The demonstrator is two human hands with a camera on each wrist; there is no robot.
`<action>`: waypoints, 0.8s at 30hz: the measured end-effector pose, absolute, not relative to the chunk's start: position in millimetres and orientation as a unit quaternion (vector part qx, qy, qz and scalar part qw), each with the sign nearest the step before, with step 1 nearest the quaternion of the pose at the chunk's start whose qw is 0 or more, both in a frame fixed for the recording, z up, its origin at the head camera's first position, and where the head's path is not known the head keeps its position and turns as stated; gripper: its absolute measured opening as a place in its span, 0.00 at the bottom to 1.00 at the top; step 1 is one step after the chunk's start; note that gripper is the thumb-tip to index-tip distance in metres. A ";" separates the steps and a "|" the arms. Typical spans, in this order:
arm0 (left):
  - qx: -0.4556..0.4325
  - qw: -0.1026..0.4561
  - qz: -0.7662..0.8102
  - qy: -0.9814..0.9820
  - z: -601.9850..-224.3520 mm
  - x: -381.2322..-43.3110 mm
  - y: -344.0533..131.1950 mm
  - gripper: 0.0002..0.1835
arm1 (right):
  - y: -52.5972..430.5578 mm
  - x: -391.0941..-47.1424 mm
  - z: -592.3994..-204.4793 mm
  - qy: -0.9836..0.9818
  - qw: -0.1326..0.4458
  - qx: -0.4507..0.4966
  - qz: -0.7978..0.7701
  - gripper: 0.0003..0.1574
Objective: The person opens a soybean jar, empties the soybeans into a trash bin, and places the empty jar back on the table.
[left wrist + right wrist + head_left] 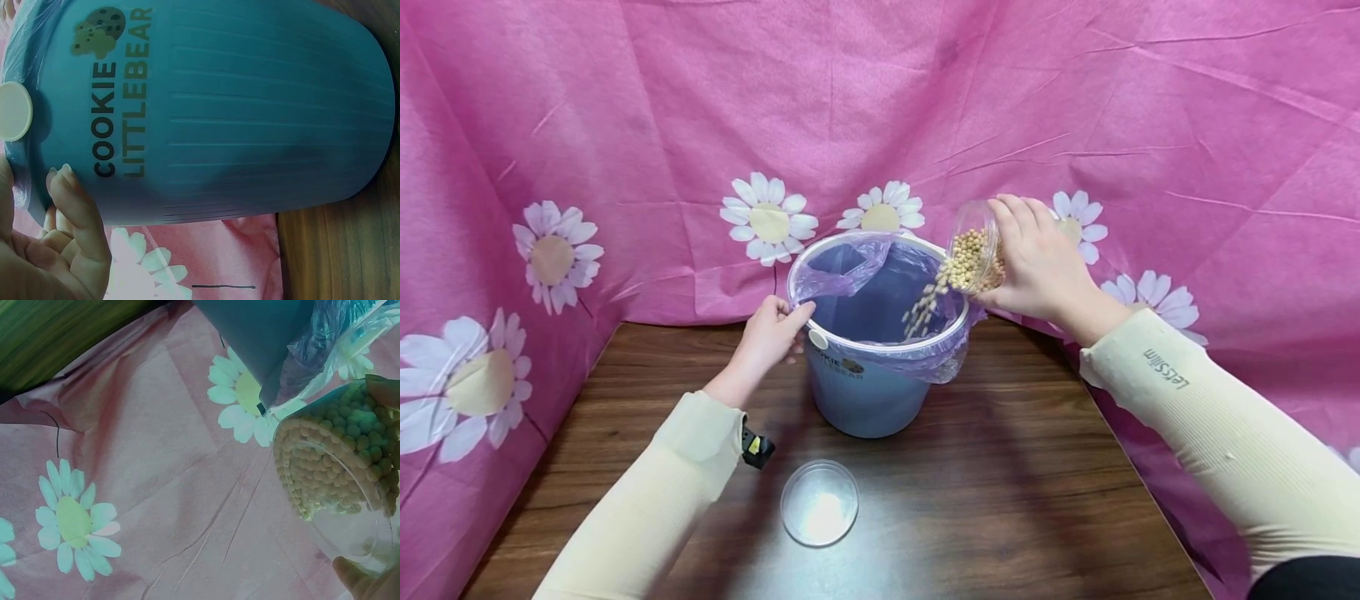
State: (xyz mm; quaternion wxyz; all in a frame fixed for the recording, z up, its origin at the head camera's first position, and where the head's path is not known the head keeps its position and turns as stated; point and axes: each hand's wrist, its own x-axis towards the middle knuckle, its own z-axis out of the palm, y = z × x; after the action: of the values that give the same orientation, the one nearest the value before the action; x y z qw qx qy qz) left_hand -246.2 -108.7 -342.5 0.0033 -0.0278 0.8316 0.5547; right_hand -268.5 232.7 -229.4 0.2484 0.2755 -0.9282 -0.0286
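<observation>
A blue trash bin (pixel 868 404) with a white rim stands upright on the table, lined with a thin purple bag (pixel 936 362) folded over the edge. My left hand (pixel 769 335) grips its near-left rim, thumb on top and fingers curled outside below it, as the left wrist view also shows. Above the right side of the rim, my right hand (pixel 1037 260) holds a clear plastic jar (pixel 973 218) tipped toward the bin. Pale yellow soybeans (pixel 331 450) fill much of the jar, and a stream of them (pixel 922 310) falls from its mouth into the bin.
A round clear lid (pixel 820 503) lies on the dark wooden table (pixel 1000 508) in front of the bin. Pink cloth with daisies (pixel 700 125) hangs behind the table and along both sides. A small black device (pixel 757 447) is at the left wrist.
</observation>
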 end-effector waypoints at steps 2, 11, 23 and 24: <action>-0.028 0.004 0.555 0.831 -342.3 -246.2 -109.0 0.23 | 232.7 -268.5 -229.2 -0.926 0.253 0.277 -0.034 0.78; -0.029 0.003 0.553 0.833 -342.8 -246.8 -109.4 0.23 | 231.5 -268.9 -226.5 -0.920 0.266 0.284 -0.041 0.77; -0.024 0.002 0.552 0.834 -342.4 -246.9 -108.8 0.23 | 230.3 -269.0 -229.4 -0.917 0.267 0.291 -0.058 0.77; -0.024 0.002 0.552 0.834 -342.5 -246.9 -108.8 0.23 | 230.5 -269.5 -230.0 -0.915 0.271 0.295 -0.058 0.76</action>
State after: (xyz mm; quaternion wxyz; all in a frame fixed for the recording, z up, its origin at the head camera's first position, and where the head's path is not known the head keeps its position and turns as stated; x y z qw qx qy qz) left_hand -246.9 -108.8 -342.5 0.0020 -0.0237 0.8338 0.5516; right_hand -269.5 230.5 -230.0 0.2706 0.2951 -0.9145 -0.0578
